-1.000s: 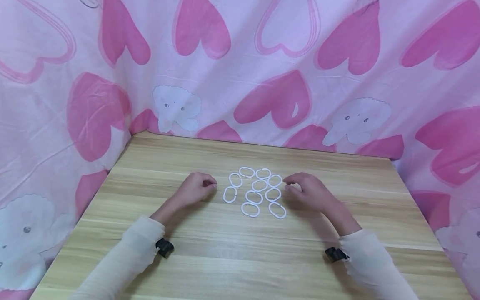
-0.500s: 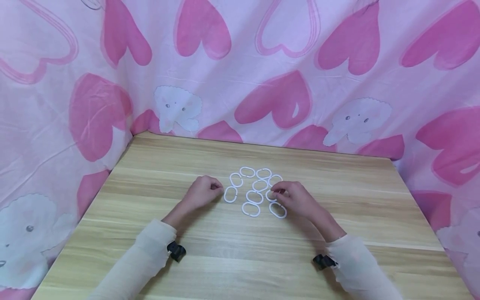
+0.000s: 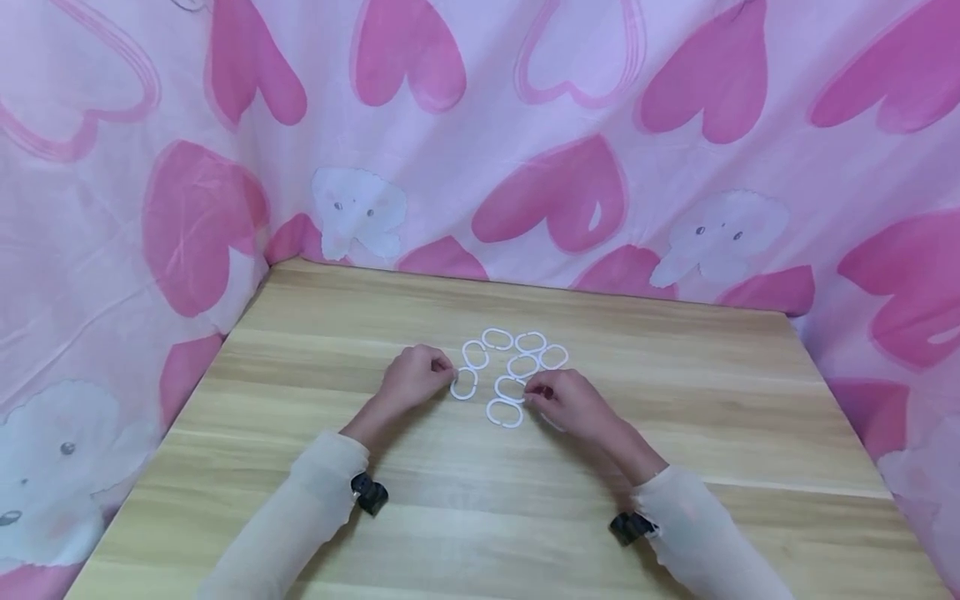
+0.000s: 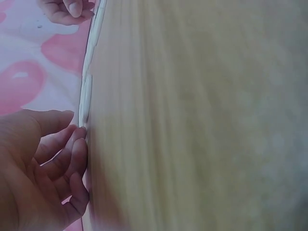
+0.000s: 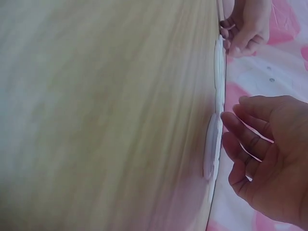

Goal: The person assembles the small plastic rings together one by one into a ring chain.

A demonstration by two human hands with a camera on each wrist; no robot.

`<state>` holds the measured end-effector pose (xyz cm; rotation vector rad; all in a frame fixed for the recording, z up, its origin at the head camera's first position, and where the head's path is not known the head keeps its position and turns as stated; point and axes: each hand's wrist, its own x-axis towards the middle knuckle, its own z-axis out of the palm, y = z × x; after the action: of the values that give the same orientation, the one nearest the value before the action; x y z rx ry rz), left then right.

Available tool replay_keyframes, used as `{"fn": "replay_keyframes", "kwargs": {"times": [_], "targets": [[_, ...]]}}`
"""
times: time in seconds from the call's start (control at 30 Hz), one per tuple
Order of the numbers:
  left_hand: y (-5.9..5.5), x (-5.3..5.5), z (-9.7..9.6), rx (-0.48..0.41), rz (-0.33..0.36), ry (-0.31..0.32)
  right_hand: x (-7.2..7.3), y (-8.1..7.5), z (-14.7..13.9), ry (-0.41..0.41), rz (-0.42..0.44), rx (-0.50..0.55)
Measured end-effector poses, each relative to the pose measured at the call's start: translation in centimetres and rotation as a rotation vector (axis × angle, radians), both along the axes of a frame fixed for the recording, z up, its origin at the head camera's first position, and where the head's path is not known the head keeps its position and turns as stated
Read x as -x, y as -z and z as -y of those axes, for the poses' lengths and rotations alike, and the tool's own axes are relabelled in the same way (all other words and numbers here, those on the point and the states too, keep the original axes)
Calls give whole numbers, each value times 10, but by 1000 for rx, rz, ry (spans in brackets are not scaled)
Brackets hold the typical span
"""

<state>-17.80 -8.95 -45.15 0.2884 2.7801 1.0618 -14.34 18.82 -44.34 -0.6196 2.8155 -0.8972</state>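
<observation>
Several white oval links, each with a small gap, lie flat in a cluster on the wooden table. My left hand is at the cluster's left side, fingertips against or right beside the lower-left link. In the left wrist view its thumb and bent fingers stand apart. My right hand hovers over the right side, its fingertips by a middle link; it hides most of the lower-right links. In the right wrist view, a gap separates thumb from loosely bent fingers, beside a near link. Neither hand visibly grips a link.
More links stand at the back of the cluster, such as the top-left link and the right link. The wooden table meets a pink heart-print cloth behind and at both sides. Each sleeve cuff carries a black camera.
My right hand has moved left from beside the cluster to over its right-hand links. The left hand has come a little right, up to the lower-left link. The links look unmoved.
</observation>
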Motion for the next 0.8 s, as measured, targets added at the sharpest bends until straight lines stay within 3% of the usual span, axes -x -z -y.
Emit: {"fn": "replay_keyframes", "kwargs": {"times": [0.4, 0.8], "targets": [[-5, 6, -5, 109, 25, -39, 7, -5, 18, -69, -40, -111], [-5, 4, -10, 182, 8, 5, 4, -2, 27, -90, -69, -217]]}}
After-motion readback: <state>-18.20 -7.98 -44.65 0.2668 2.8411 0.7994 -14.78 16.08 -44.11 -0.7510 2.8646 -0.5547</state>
